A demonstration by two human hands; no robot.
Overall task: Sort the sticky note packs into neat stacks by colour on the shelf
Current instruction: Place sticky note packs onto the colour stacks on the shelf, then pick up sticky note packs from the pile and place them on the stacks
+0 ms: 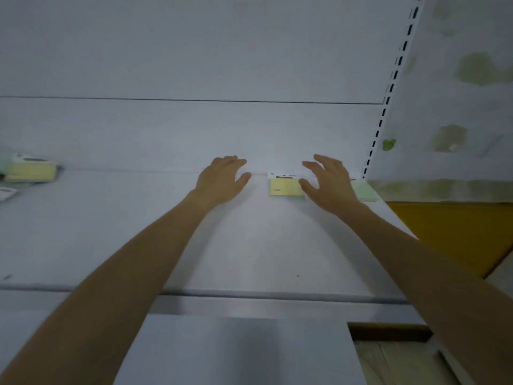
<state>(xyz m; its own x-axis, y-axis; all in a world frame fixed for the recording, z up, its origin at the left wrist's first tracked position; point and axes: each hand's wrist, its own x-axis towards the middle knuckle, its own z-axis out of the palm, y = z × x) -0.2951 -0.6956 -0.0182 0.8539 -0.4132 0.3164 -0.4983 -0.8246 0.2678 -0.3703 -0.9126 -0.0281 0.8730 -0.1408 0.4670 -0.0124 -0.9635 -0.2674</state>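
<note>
Lying between left hand (219,182) and right hand (327,184), yellow pack (284,187)

The shelf (249,245) is open across its wide middle, front lip to back panel (194,129). In the back right corner a yellow pack (284,187) and a green pack (365,191) lie against the panel, beside the slotted upright (388,87); another stack (30,170) stands far left.

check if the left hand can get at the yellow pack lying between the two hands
Probably yes. The left hand is open just left of the yellow pack, with only bare shelf between them; the right hand overlaps just the pack's right edge.
</note>
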